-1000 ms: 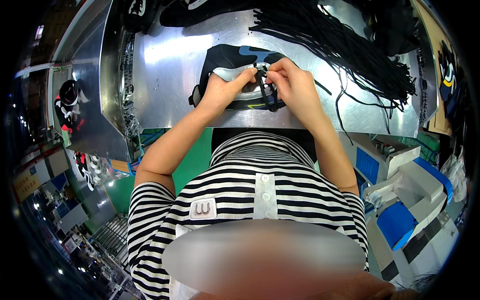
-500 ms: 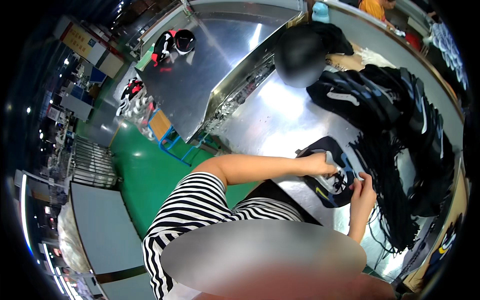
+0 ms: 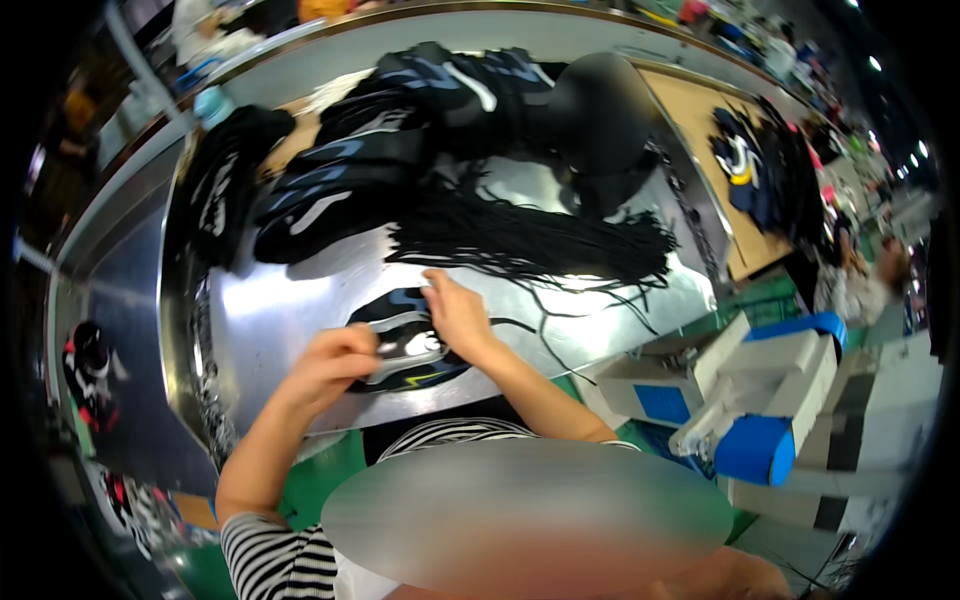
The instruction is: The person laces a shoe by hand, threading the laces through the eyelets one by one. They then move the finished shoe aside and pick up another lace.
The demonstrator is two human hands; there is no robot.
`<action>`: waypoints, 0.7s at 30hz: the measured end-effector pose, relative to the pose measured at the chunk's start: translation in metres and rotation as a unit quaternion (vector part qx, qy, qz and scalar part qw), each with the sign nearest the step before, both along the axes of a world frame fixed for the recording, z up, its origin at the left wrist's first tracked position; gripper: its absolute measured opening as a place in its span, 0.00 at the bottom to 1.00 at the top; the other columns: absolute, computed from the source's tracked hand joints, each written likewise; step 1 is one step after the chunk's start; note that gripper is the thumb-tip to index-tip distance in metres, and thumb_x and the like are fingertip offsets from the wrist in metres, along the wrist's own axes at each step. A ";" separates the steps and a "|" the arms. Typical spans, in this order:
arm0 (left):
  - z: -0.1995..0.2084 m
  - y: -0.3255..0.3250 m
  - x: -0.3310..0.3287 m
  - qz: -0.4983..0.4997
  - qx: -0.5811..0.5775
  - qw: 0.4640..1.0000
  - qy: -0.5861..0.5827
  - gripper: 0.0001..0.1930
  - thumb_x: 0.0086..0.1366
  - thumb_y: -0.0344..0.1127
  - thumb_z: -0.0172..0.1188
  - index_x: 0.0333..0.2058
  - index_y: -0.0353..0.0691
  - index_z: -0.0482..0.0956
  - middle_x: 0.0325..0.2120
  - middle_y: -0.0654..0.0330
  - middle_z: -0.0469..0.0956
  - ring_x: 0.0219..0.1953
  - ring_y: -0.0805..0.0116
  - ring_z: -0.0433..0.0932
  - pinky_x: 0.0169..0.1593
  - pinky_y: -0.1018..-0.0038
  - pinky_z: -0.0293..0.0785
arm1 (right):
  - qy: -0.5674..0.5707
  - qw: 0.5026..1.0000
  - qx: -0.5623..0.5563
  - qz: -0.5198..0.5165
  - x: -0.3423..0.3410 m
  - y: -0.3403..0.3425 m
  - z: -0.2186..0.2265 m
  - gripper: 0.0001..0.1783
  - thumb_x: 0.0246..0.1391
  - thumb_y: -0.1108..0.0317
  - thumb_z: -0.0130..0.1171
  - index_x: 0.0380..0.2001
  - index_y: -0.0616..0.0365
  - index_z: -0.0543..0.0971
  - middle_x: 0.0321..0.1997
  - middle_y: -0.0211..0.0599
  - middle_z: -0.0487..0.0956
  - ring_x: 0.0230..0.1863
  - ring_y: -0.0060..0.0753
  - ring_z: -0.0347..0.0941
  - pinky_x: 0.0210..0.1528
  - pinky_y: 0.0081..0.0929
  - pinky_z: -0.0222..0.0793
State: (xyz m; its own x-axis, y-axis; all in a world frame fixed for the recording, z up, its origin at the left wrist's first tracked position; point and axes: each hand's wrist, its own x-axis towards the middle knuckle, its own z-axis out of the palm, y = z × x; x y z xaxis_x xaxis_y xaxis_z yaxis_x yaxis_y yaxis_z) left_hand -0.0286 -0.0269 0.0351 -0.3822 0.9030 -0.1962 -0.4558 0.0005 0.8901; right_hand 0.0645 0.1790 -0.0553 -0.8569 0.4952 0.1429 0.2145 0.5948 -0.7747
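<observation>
On the metal worktop (image 3: 265,375), in the head view, a black shoe (image 3: 405,318) lay on its near part, between both hands. The left hand (image 3: 338,362), fingers curled, was at its heel end; the right hand (image 3: 460,312) was at its far side, fingers partly bent. Whether either gripped anything could not be told. Beyond lay a bundle of black laces (image 3: 545,243).

Left hand (image 3: 335,362) has drawn back toward the heel of a black-and-blue shoe upper (image 3: 418,377); right hand (image 3: 460,312) has shifted toward the metal tabletop's (image 3: 265,330) far edge.
</observation>
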 end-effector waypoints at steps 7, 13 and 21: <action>0.023 -0.035 -0.012 0.212 0.091 0.965 0.127 0.02 0.61 0.24 0.61 0.33 0.33 0.77 0.30 0.64 0.70 0.33 0.74 0.68 0.38 0.78 0.66 | 0.061 0.994 -0.059 -0.071 -0.003 -0.007 -0.002 0.14 0.64 0.68 0.52 0.51 0.57 0.73 0.34 0.43 0.81 0.34 0.45 0.80 0.39 0.37 0.73; -0.030 0.023 0.035 0.131 -0.133 0.687 0.702 0.07 0.49 0.32 0.70 0.26 0.43 0.81 0.37 0.64 0.77 0.44 0.60 0.71 0.47 0.64 0.63 | 0.150 0.960 -0.228 -0.070 0.009 0.003 -0.002 0.14 0.65 0.72 0.51 0.52 0.60 0.72 0.36 0.41 0.80 0.32 0.29 0.76 0.37 0.26 0.72; -0.032 0.026 0.033 0.158 -0.163 0.662 0.714 0.09 0.45 0.30 0.73 0.24 0.44 0.79 0.40 0.66 0.77 0.47 0.62 0.71 0.49 0.62 0.60 | 0.101 0.962 -0.246 0.056 0.054 -0.023 0.014 0.15 0.63 0.76 0.54 0.52 0.63 0.73 0.34 0.38 0.82 0.30 0.22 0.77 0.33 0.20 0.72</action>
State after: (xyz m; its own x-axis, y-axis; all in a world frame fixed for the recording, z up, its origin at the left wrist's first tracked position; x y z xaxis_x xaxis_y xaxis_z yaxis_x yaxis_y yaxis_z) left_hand 0.0042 -0.0013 0.0036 -0.5475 0.7322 0.4051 0.8280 0.4039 0.3891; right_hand 0.1185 0.1565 -0.0408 -0.8879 0.4521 0.0847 -0.0148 0.1559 -0.9877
